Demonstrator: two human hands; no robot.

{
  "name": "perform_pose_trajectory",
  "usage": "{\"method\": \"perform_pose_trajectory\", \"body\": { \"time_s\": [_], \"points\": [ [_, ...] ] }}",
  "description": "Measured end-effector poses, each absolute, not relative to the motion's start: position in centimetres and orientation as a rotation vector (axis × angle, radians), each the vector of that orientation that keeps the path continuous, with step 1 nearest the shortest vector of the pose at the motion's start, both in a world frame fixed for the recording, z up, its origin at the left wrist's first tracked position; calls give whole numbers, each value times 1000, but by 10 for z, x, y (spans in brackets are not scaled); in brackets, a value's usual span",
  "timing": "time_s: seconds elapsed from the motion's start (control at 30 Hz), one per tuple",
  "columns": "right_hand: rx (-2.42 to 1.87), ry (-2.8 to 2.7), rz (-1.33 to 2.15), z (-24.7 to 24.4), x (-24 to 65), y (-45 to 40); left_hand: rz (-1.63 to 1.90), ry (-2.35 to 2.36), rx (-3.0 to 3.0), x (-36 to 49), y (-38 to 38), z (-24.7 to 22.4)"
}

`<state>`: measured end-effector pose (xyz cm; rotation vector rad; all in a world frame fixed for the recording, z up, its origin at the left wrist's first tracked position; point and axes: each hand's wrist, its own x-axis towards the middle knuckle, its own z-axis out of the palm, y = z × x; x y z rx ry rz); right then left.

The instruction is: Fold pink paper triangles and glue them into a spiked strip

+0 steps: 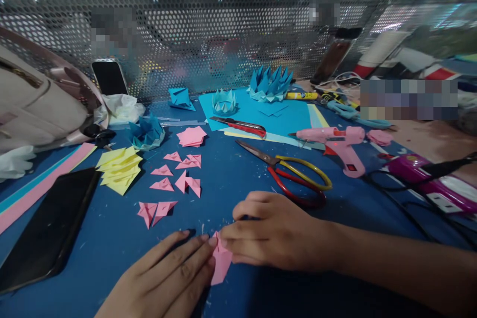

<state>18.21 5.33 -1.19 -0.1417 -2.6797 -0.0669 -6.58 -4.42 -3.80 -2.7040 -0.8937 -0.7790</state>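
Note:
A small folded piece of pink paper [221, 267] lies on the blue tabletop between my hands. My left hand [175, 273] rests flat with its fingers stretched out, the tips on the paper's left edge. My right hand [272, 231] has bent fingers closed on the paper's upper right part; its thumb is mostly hidden. Several folded pink triangles [162, 185] lie beyond my left hand, two of them [156, 212] close to it. Behind these is a stack of pink paper squares [191, 136]. Yellow paper squares [119, 169] are fanned out to the left.
Scissors [279, 161] lie open-bladed beyond my right hand, near a red utility knife [242, 127] and a pink glue gun [337, 141]. Blue folded-paper crowns [270, 84] stand at the back. A black phone [48, 228] lies left; a purple power strip [428, 181] and cables lie right.

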Motion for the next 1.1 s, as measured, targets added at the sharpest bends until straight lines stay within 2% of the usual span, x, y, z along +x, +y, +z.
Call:
{"method": "perform_pose_trajectory", "body": {
  "time_s": [0.27,0.33,0.67,0.8,1.1],
  "points": [
    [-130,-2698,-24,-10,180,54,-702,-816,-2679,-64,-40,-21],
    [-133,-2715,-20,-10,180,54,-505,-744,-2742,-65,-39,-15],
    [-91,-2667,36,-4,183,54,-607,-761,-2677,-63,-44,-13],
    [-102,-2627,49,-4,185,53,-484,-759,-2760,-66,-45,-10],
    [-71,-2725,17,-3,183,54,-587,-755,-2765,-65,-42,-11]
  ]
}}
